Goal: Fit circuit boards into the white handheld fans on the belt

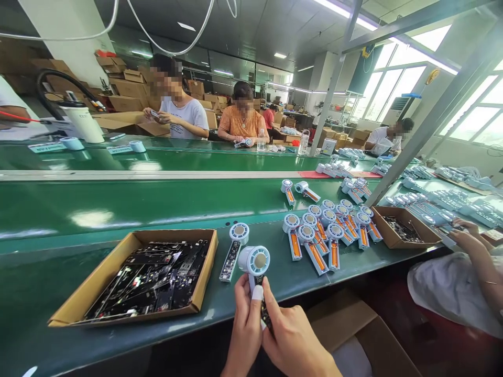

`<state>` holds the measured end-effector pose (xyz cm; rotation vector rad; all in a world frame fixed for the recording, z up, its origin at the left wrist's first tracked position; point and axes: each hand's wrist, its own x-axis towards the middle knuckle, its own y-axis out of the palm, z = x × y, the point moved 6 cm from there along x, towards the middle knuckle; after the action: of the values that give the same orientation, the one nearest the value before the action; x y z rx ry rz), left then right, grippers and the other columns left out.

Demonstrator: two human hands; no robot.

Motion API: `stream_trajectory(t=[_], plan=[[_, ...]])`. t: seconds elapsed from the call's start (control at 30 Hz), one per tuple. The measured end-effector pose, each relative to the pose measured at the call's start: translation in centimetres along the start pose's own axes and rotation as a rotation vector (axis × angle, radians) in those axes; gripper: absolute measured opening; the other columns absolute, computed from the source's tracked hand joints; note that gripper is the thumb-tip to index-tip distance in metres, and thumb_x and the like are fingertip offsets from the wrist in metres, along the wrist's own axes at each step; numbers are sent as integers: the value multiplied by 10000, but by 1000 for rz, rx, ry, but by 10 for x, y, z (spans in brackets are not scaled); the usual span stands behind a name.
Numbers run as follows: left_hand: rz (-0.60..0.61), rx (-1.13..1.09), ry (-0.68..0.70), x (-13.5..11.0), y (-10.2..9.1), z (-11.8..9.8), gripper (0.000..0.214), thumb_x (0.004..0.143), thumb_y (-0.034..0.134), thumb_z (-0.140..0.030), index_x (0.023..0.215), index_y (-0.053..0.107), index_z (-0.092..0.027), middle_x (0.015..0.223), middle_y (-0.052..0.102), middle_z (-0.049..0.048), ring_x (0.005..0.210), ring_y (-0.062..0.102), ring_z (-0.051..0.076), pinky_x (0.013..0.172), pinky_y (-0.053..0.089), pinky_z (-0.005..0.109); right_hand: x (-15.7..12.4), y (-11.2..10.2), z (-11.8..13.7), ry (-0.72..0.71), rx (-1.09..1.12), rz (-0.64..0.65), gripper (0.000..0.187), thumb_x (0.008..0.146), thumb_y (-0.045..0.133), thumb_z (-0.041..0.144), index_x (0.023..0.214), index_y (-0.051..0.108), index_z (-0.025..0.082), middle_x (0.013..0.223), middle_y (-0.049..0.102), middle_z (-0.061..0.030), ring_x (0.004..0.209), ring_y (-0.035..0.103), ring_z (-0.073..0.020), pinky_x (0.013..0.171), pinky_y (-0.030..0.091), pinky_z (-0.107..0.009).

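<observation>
Both my hands hold one light-blue handheld fan (pixel 254 258) over the front edge of the bench, its round head pointing away from me. A black circuit board (pixel 265 315) lies along its handle. My left hand (pixel 247 319) is wrapped round the handle from the left, with a white cover on one fingertip. My right hand (pixel 288 330) presses on the handle and board from the right, its fingers closed. Just beyond lies a second fan (pixel 238 234) with a board in its handle. To the left, a cardboard tray (pixel 210 262) holds many black circuit boards (pixel 165 275).
Several fans with orange handle insides (pixel 316 254) lie grouped on the right of the bench. A second board tray (pixel 428 240) stands beside a metal post (pixel 404 152). A co-worker's hand (pixel 467 235) works at far right. An open carton (pixel 353 335) sits below the bench edge.
</observation>
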<state>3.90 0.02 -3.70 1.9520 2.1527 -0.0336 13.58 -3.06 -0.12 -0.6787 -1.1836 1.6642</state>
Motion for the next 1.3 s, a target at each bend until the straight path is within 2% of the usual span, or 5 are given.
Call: stream_trajectory(t=[0.4, 0.73, 0.93, 1.13, 1.3], plan=[[15, -29, -5, 2, -3, -1, 579, 883, 520, -599, 1327, 430, -237, 1428, 557, 146, 1393, 477, 302, 1159, 357, 453, 6, 1, 6, -24, -252, 36, 871, 819, 489, 108, 1593, 100, 24, 809, 747, -113, 612, 697, -258, 552, 518, -302], [188, 176, 37, 17, 4, -16, 483, 903, 467, -554, 1208, 594, -202, 1237, 711, 137, 1169, 656, 292, 1004, 506, 432, 8, -8, -9, 43, -46, -373, 730, 958, 355, 149, 1623, 56, 180, 1162, 692, -160, 953, 715, -273, 728, 601, -356], [-145, 753, 614, 38, -34, -72, 360, 928, 399, -399, 1008, 696, -211, 1181, 723, 180, 1136, 648, 352, 1011, 477, 493, 41, -9, -44, 256, -182, -156, 603, 954, 416, 116, 1553, 340, 120, 953, 703, -118, 893, 699, -255, 786, 572, -352], [-116, 783, 457, 66, -36, -58, 395, 915, 401, -454, 920, 705, -201, 1214, 702, 171, 997, 704, 322, 873, 543, 415, 79, -39, -30, 224, -269, -26, 510, 975, 495, 213, 1459, 470, 54, 1222, 639, -226, 1093, 645, -328, 912, 535, -436], [-32, 626, 436, 81, -35, -52, 501, 930, 305, -510, 838, 691, -202, 947, 765, 146, 937, 729, 300, 829, 569, 406, 108, -15, -5, 349, -199, -7, 687, 904, 614, 270, 1458, 403, -77, 1375, 525, -347, 1156, 619, -398, 938, 525, -514]])
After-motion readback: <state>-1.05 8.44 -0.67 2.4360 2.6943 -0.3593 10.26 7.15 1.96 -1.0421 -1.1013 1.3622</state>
